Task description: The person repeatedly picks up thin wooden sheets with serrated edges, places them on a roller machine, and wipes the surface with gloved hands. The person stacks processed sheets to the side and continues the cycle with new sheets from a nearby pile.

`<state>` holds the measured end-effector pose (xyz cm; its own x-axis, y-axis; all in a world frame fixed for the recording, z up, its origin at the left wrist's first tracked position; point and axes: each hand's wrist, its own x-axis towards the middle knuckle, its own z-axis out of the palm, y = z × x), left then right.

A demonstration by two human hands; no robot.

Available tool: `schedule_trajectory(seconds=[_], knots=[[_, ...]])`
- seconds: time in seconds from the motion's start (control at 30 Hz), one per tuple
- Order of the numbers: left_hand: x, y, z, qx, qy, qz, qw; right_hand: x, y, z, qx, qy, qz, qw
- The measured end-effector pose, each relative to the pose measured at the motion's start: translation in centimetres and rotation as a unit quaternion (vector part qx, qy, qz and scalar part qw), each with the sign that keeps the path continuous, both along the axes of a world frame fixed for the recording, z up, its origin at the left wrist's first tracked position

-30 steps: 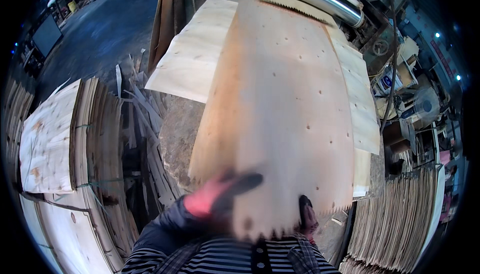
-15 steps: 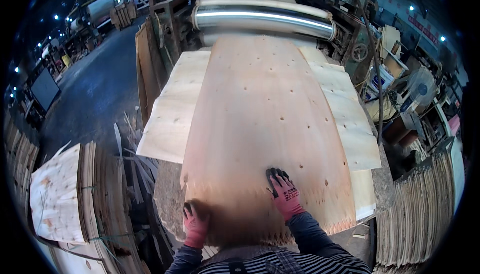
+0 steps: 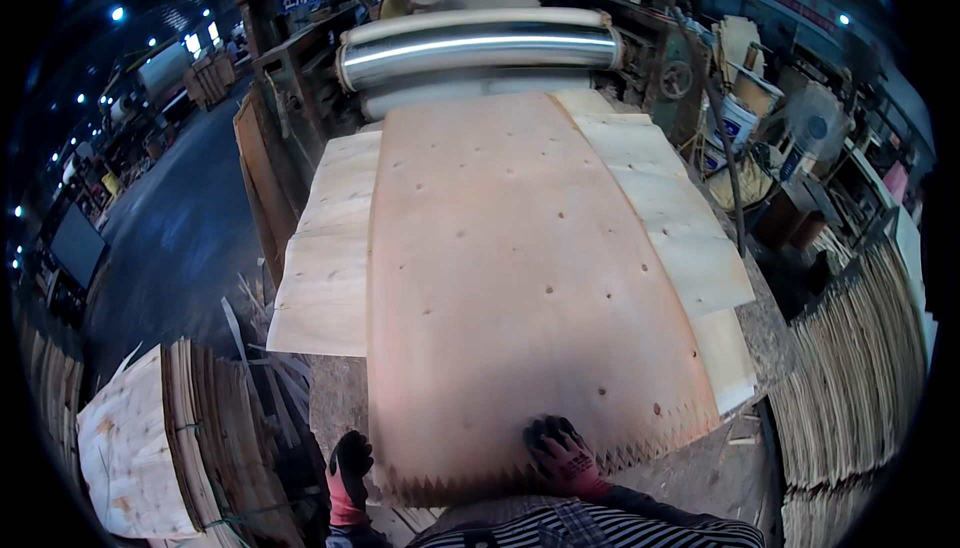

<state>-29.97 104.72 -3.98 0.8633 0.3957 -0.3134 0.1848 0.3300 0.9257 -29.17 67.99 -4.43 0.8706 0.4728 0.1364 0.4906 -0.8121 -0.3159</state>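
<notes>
A long reddish-brown wood veneer sheet (image 3: 490, 258), dotted with small knot holes and jagged at its near edge, lies lengthwise before me. My right hand (image 3: 563, 456), in a pink glove with black coating, rests on its near end with fingers spread. By the sheet's near left corner is my left hand (image 3: 350, 478), gloved alike, its fingers raised and slightly bent with nothing seen in them. Paler veneer sheets (image 3: 325, 248) lie beneath and stick out on both sides. Beyond the far end of the sheet stands a shiny metal roller (image 3: 480, 53).
Upright bundles of veneer stand at the left (image 3: 125, 458) and right (image 3: 850, 378). The worn table edge (image 3: 335, 398) shows around the sheets. A handwheel (image 3: 676, 78) and white buckets (image 3: 738, 118) are at the far right. A dark floor aisle (image 3: 185, 238) runs along the left.
My left hand has come off the sheet's left edge and moved outward. My right hand sits slightly nearer the jagged edge. The whole view has shifted and tilted a little.
</notes>
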Motion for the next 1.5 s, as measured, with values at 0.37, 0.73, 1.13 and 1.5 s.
schedule_trajectory(seconds=[0.37, 0.73, 1.13, 1.5], knots=[[-0.5, -8.4, 4.0, 0.213, -0.175, -0.259, 0.926, -16.4, 1.9, 1.1, 0.124, -0.042, -0.244, 0.961], [-19.4, -25.6, 0.6, 0.103, -0.16, -0.677, 0.711, -42.5, 0.7, 2.7, 0.221, -0.07, -0.482, 0.845], [-55.6, -49.8, -2.5, 0.0, -0.126, -0.929, 0.347, -81.9, -5.1, 5.7, 0.196, -0.269, -0.808, 0.485], [-86.3, -70.6, -4.2, 0.053, -0.077, -0.977, 0.192, -106.4, -11.1, 4.4, 0.244, -0.354, -0.881, 0.197]])
